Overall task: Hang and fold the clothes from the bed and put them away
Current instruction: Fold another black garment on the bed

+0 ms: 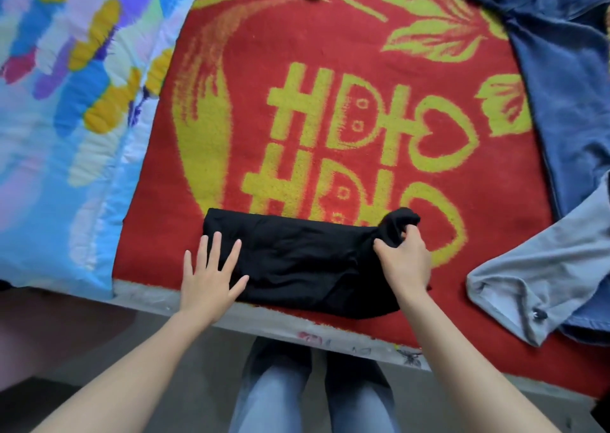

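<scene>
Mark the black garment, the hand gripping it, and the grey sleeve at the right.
black garment (297, 261): head view, middle of the folded cloth.
right hand (407, 262): head view, back of the hand gripping the bunched end.
grey sleeve (531, 270): head view, flat cloth up from the cuff.

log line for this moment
step: folding black garment | left hand: pressing flat on left end | right hand: gripping bunched right end | surface: red blanket | unfolded: denim garment

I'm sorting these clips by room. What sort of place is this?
Probably a bedroom: a red and yellow blanket covers a bed, a colourful pillow lies at its left, and a black garment lies folded on it.
</scene>
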